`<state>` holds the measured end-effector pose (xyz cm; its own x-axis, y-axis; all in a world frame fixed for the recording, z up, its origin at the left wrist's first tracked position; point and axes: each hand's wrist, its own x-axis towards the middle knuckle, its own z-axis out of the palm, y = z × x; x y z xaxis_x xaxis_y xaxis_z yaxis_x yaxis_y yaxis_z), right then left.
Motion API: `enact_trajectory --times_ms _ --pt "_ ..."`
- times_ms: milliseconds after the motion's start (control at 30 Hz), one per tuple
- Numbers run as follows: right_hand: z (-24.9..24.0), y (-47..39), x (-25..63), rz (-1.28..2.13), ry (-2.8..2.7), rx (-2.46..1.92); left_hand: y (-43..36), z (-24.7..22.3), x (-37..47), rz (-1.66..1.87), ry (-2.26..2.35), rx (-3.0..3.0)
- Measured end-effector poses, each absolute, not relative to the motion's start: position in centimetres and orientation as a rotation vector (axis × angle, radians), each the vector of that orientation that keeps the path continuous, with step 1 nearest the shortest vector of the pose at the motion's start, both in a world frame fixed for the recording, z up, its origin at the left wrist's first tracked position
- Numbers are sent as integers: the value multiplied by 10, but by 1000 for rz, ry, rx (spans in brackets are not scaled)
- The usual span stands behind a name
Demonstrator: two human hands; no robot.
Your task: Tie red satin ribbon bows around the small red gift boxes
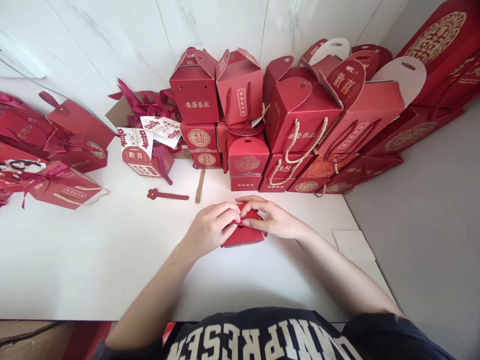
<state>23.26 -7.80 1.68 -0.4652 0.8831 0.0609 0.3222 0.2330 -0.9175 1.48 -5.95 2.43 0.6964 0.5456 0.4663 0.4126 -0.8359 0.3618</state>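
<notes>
A small red gift box (244, 239) sits on the white table in front of me, with both hands over its top. My left hand (212, 226) is closed in a pinch at the slot in the lid, on a thin dark red ribbon (238, 223). My right hand (270, 218) grips the box from the right, thumb across the lid and fingers curled over the far side. Its fingertips meet those of the left hand. A bit of dark red cord shows at the box's right edge. The fingers hide most of the lid.
Stacked red gift boxes (247, 164) line the wall behind my hands. A flower-ended red strip (168, 195) and a tan strip (200, 187) lie left of them. An open carton of ribbons (119, 116) and more red boxes (77, 185) stand further left. White paper (352, 245) lies right.
</notes>
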Motion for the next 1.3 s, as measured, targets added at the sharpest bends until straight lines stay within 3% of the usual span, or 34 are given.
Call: enact_trajectory --times_ms 333,833,1300 --pt "18 -79 234 1380 -1761 -1118 -59 43 6 707 1076 2580" --pt "19 -79 234 1353 -1802 -1136 -55 41 -1 612 969 2165" --pt "25 -80 237 1241 -1846 -1151 -55 46 -5 564 994 2230"
